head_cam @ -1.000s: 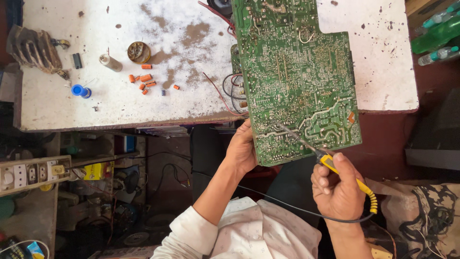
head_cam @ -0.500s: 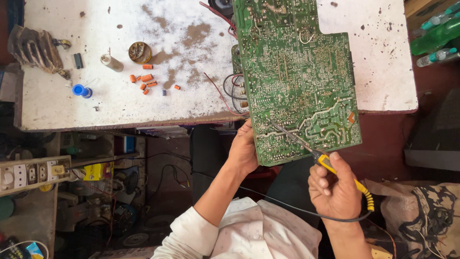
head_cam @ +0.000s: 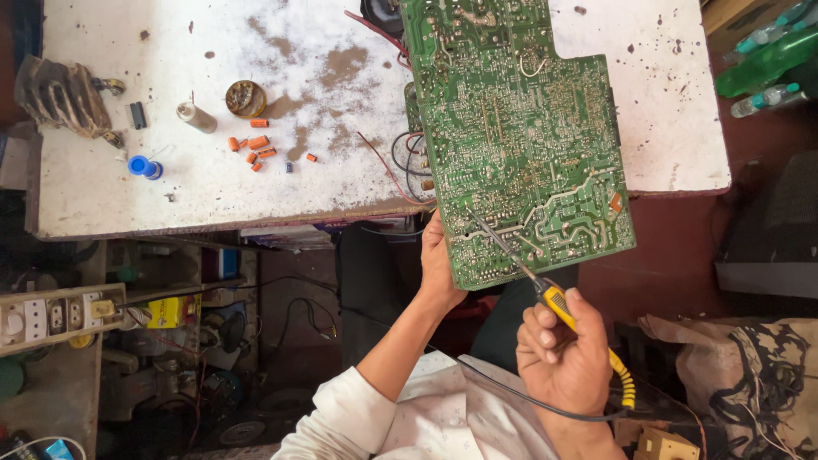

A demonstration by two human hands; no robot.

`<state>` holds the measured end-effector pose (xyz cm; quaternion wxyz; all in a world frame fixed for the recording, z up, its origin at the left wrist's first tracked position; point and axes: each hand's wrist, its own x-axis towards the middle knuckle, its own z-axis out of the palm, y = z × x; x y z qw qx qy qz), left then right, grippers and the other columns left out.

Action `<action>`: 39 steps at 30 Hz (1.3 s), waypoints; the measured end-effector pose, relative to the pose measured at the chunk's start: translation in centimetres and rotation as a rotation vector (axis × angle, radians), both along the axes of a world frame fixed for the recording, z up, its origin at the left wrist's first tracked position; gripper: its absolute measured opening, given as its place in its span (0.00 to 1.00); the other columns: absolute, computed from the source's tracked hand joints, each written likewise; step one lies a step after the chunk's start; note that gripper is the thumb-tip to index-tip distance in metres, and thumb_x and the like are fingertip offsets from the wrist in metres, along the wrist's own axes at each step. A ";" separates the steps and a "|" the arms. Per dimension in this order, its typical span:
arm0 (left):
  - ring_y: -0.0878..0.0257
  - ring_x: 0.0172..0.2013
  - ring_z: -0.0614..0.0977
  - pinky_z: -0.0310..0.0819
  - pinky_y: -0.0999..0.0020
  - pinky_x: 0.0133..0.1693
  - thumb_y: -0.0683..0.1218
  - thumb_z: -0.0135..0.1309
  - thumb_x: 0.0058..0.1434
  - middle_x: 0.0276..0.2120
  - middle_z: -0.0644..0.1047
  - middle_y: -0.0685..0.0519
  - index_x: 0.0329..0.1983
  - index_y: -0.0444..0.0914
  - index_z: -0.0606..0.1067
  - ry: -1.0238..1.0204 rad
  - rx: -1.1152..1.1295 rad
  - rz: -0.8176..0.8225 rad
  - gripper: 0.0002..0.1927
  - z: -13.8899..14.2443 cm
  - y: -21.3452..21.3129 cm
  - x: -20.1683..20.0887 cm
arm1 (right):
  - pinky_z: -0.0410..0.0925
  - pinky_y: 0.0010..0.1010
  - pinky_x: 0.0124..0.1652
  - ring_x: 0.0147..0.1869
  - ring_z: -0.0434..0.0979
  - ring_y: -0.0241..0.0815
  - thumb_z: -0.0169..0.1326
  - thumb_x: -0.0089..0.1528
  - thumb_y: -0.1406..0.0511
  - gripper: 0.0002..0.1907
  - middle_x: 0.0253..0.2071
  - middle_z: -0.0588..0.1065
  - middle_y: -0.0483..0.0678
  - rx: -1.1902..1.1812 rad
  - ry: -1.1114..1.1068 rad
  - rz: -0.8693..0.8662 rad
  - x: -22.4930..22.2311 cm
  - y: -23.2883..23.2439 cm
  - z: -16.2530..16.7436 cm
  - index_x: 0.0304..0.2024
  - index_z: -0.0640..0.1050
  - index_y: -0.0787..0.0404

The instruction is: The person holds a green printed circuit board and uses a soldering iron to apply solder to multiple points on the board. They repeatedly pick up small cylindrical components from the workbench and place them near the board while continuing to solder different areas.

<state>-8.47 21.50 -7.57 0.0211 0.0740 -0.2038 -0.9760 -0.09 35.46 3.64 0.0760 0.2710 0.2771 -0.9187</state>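
Note:
A large green circuit board (head_cam: pixel 520 136), solder side up, hangs over the near edge of a stained white table (head_cam: pixel 213 170). My left hand (head_cam: pixel 439 264) grips the board's lower left edge. My right hand (head_cam: pixel 564 362) holds a yellow-handled soldering iron (head_cam: pixel 558 302) like a pen. Its thin metal tip rests on the board near the lower left corner. A dark cord runs from the iron's handle down past my wrist.
On the table lie several small orange components (head_cam: pixel 256 149), a round brown tin (head_cam: pixel 245 98), a grey cylinder (head_cam: pixel 196 117), a blue cap (head_cam: pixel 143 166) and a finned metal part (head_cam: pixel 60 94). A power strip (head_cam: pixel 51 315) sits lower left. Green bottles (head_cam: pixel 767 60) stand at right.
The view has shifted slightly. My right hand has crept a little up toward the board, with the iron's tip staying on the same area. My left hand keeps its hold.

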 end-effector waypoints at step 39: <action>0.61 0.39 0.85 0.84 0.65 0.41 0.35 0.47 0.70 0.43 0.82 0.49 0.52 0.36 0.77 -0.131 0.104 -0.093 0.12 0.1 -0.8 0.4 | 0.61 0.22 0.24 0.26 0.70 0.36 0.51 0.69 0.65 0.13 0.28 0.75 0.50 0.398 0.224 0.003 1.5 0.1 -1.9 0.50 0.76 0.70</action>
